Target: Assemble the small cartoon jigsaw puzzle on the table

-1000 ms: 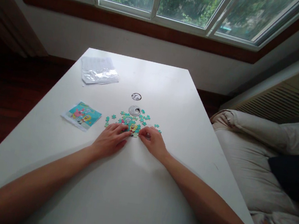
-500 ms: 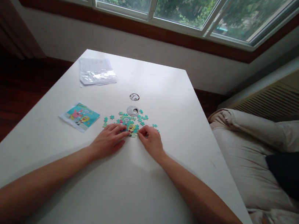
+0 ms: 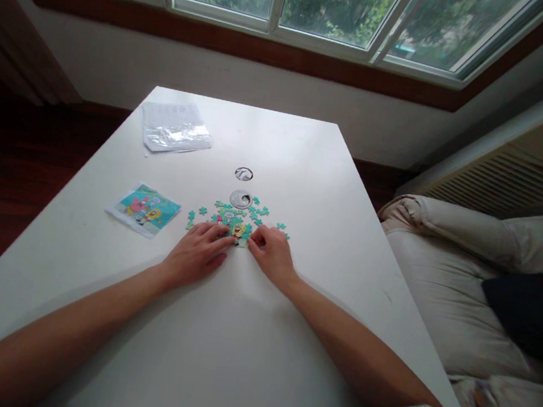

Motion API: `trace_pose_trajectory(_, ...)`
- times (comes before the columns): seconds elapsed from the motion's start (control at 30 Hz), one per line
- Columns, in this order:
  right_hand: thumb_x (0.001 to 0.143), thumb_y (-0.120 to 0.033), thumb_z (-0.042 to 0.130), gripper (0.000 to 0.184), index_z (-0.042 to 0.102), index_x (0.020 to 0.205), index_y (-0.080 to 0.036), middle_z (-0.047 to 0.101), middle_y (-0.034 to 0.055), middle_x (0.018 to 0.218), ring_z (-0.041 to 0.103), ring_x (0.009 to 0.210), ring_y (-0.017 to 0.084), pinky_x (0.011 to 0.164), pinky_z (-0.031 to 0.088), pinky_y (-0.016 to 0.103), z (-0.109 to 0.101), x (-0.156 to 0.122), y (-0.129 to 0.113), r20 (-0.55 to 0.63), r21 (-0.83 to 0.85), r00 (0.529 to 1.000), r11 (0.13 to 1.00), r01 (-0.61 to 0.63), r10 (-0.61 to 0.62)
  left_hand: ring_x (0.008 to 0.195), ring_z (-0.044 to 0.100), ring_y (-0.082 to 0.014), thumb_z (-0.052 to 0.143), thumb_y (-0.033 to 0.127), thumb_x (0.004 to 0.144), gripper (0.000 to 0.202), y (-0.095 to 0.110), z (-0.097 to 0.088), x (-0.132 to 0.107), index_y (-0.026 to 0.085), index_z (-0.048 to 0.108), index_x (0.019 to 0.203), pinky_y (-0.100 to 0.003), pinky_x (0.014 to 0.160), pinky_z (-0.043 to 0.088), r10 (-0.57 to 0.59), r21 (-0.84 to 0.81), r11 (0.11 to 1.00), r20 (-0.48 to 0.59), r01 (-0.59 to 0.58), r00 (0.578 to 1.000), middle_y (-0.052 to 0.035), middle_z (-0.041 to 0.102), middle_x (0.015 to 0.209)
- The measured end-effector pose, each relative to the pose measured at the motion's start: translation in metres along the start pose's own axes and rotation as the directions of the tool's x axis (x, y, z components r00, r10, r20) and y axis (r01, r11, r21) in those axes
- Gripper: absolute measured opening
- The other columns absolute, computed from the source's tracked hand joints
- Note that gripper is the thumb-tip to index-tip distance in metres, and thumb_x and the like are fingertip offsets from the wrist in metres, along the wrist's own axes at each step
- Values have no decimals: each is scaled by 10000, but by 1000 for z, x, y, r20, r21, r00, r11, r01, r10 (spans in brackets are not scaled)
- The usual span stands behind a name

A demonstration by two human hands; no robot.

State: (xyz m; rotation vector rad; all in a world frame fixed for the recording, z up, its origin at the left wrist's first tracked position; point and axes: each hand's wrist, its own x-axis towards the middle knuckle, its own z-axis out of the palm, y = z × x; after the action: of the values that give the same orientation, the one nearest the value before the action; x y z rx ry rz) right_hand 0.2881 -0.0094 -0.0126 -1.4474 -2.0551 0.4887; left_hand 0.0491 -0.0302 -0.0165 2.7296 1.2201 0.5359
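Observation:
A small cluster of teal jigsaw pieces [image 3: 242, 216] lies on the white table [image 3: 243, 334], with a joined patch showing a yellow cartoon figure [image 3: 238, 230]. My left hand [image 3: 196, 252] rests palm down on the table, fingers stretched toward the patch and touching its left edge. My right hand [image 3: 269, 252] sits on the patch's right side, fingers curled with the tips pressed on the pieces. Whether it pinches a piece is hidden.
A printed picture card [image 3: 145, 208] lies left of the pieces. A clear plastic bag on paper [image 3: 174, 128] sits at the far left. A round tin [image 3: 240, 198] and its lid [image 3: 244, 174] are behind the pieces. A cushioned sofa [image 3: 482, 287] flanks the table's right edge.
Both hands stay at the joined patch. My right hand has crept slightly left toward it. The view has shifted a little.

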Motion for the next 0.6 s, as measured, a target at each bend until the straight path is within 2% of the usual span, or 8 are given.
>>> trace_pose_trajectory(0.3, 906, -203, 697, 128, 629, 798, -210, 652, 1, 742, 566, 773, 187, 803, 388, 334, 0, -1, 3, -14, -41, 1000, 999, 23, -24, 1290, 521, -304, 594, 237, 973, 403, 0, -2, 1, 258, 615, 1374, -531, 1120, 438, -3, -6, 1000, 1, 3, 1000, -102, 587, 1410)
trace_pose_trajectory(0.4, 957, -221, 647, 96, 679, 867, -213, 705, 27, 817, 597, 829, 203, 834, 424, 356, -11, -1, 9, -8, -24, 992, 992, 122, -122, 1300, 516, -306, 588, 245, 978, 402, -1, -1, 1, 258, 608, 1380, -523, 1123, 434, 4, -3, 1000, -3, -4, 1000, -99, 579, 1421)
trace_pose_trajectory(0.47, 982, -230, 612, 115, 705, 915, -219, 741, 53, 931, 615, 913, 217, 879, 450, 373, -21, 0, 14, 25, -13, 962, 962, 273, -272, 1309, 511, -305, 591, 246, 977, 411, -1, -2, 1, 259, 602, 1387, -518, 1125, 432, 7, -5, 1000, -2, -7, 1000, -97, 576, 1427)
trace_pose_trajectory(0.6, 998, -232, 578, 158, 730, 1041, -239, 757, 65, 1133, 617, 1090, 240, 968, 464, 409, -35, 2, 21, 157, -16, 846, 855, 518, -509, 1308, 512, -301, 603, 237, 967, 419, 1, -3, 1, 258, 607, 1386, -512, 1124, 434, -1, -15, 1000, 9, 1, 1000, -101, 578, 1423)
